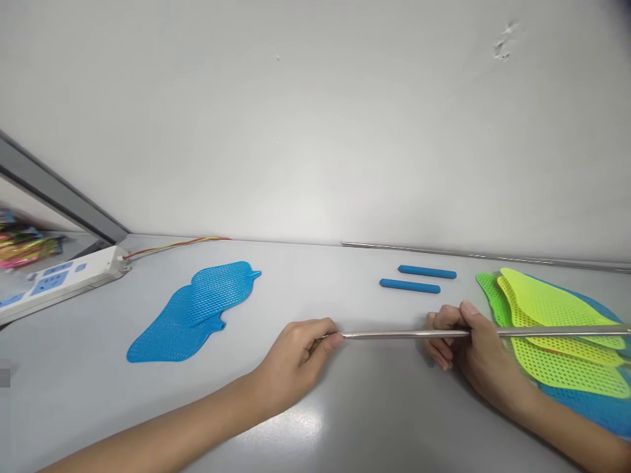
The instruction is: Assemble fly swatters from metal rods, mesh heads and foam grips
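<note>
Both hands' fingers (329, 339) clamped on metal rod (394, 334), blue handles (410, 286) beyond.

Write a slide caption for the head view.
Both hands, left hand and right hand, grip a metal rod above the table.

Bare table (345, 407) btwn blue mesh (197, 309) & grips (418, 278).
</note>
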Demonstrator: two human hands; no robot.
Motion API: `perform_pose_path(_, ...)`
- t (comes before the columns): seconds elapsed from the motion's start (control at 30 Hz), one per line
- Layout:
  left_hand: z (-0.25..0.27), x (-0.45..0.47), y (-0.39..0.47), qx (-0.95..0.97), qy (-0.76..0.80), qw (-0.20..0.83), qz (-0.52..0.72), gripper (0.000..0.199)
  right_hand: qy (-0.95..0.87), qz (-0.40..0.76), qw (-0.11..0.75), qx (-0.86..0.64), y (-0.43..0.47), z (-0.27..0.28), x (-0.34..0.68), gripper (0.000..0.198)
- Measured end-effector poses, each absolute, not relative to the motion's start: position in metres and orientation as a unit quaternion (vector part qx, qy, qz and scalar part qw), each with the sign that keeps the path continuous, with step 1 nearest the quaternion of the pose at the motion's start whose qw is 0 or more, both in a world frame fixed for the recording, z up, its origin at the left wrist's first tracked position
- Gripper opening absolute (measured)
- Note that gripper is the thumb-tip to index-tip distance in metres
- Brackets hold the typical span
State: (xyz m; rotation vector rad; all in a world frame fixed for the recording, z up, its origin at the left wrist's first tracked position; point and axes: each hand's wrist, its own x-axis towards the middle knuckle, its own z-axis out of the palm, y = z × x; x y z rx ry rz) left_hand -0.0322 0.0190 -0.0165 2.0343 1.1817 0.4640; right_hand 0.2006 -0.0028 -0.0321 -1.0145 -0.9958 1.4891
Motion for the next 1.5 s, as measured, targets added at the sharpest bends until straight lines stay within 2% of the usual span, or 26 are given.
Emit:
perform_pose_path(0.27,-0.014,-0.030,0.019,0.791,0.456,0.364,0.182,0.030,-0.418,0.629,0.490,-0.435,-0.006,-0.033,0.200,0.045)
perform_pose_path(0.6,-0.011,-0.027,0.015,0.813,0.438,0.343,0.172,0.027,-0.312,0.625,0.554,-0.453,-0.002,-0.027,0.197,0.041)
perform_pose_path(0.83,-0.008,-0.027,0.014,0.777,0.462,0.380,0.194,0.022,-0.281,0.602,0.587,-0.462,-0.001,-0.023,0.197,0.039)
perform_pose_path(1.13,-0.010,-0.028,0.018,0.692,0.505,0.442,0.267,0.028,-0.273,0.615,0.588,-0.449,-0.001,-0.023,0.197,0.038)
perform_pose_path(1.5,-0.009,-0.027,0.020,0.729,0.485,0.416,0.246,0.033,-0.257,0.622,0.597,-0.437,-0.001,-0.021,0.198,0.039)
